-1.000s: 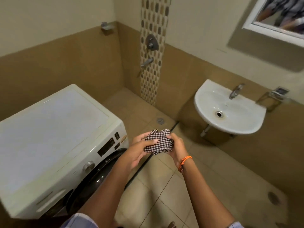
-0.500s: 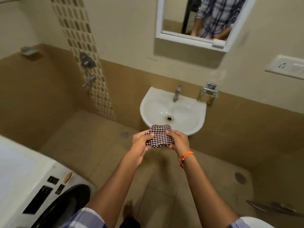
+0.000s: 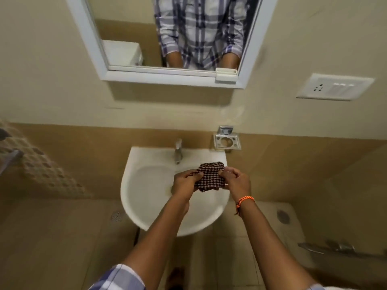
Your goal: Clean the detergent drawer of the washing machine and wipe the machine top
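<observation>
Hands meet at frame centre: left hand (image 3: 184,183) and right hand (image 3: 236,183) both grip our bunched checked cloth (image 3: 210,177) over the sink (image 3: 146,185), just below the tap (image 3: 178,150), presumably for wetting. Washing machine out of view.

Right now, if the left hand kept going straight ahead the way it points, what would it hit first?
Likely the tap: the left hand, gripping the cloth over the sink, points toward it, with the wall behind. Depth is unclear.

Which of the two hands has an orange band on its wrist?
The right hand has the orange band on its wrist; the left hand has a bare wrist. Both grip the checked cloth.
</observation>
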A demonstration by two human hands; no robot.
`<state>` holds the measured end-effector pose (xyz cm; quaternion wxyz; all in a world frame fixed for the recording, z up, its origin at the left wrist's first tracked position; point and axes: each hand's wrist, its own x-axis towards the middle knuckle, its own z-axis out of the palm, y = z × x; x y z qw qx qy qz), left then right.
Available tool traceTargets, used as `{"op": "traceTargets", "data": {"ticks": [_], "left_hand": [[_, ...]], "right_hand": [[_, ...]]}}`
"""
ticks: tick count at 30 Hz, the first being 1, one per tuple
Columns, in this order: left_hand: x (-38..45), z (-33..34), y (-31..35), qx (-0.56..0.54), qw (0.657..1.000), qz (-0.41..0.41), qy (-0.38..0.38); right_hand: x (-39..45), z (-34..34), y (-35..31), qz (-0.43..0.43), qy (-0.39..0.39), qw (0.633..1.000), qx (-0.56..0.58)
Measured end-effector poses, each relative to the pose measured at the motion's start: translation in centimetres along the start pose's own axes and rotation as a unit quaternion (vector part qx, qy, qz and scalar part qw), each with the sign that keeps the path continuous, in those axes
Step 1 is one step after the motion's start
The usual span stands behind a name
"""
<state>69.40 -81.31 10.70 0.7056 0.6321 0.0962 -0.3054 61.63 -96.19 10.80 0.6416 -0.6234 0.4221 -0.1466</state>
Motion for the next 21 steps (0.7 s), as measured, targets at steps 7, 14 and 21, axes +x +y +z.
{"op": "traceTargets", "data": {"ticks": [7,14,21], "left_hand": [[10.1,7.3,5.3,0.067,0.996,0.0,-0.064],[14.8,12.3,7.5,0.254,0.958,0.129,-0.026],[15.9,12.6,5.3,0.482,0.848,0.217,0.041]], "right_hand": [[10.5,-0.7,-4.5,-0.04,0.099,0.993,-0.044],[16.8,-1.2,-6.5,-0.066,0.142,0.981,-0.114],[17.4,-0.1,-4.9,-0.149,0.148,0.934,-0.288]]}}
